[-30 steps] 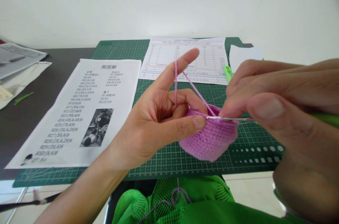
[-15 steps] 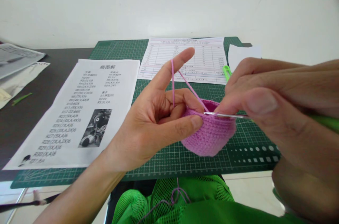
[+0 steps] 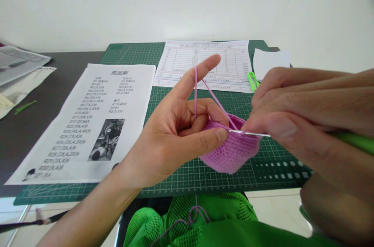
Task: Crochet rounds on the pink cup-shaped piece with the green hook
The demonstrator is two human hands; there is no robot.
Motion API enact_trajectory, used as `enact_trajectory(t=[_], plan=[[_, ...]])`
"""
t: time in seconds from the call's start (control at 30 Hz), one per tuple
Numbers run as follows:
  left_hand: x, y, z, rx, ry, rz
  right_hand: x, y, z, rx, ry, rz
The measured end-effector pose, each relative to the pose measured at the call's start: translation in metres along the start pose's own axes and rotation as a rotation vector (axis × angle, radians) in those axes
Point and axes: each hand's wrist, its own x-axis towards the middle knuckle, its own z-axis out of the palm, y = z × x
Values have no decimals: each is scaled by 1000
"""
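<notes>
Pink: holds the crocheted cup [image 3: 229,153] above the green cutting mat [image 3: 187,175] (touching or apart, cannot tell), with fingers of the left hand [image 3: 172,134] pinched narrow on its left rim. Leads pink yarn [image 3: 216,99] over the raised index finger, then down to the silver hook [image 3: 253,134] at the rim. Grips that hook in closed fingers of the right hand [image 3: 306,122]. Has a bear pattern sheet [image 3: 76,103] to the left, a ruled sheet [image 3: 204,60] beyond, and a lime clip [image 3: 252,82] near the right hand.
</notes>
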Motion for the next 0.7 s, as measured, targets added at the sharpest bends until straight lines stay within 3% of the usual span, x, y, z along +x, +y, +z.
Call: enact_trajectory(t=[0.13, 0.3, 0.37, 0.57, 0.7], plan=[[0, -2, 1, -11, -16, -11, 5, -3, -1, 16, -24, 30], [-1, -3, 4, -11, -16, 0, 2, 1, -14, 135, -289, 83], [-1, -4, 7, 10, 10, 0, 1, 2, -14, 147, -328, 66], [-2, -6, 15, 151, 118, 70, 3, 1, 6, -7, -226, -53], [-3, -8, 17, 216, 247, 170, 4, -2, 34, -133, 9, -28]])
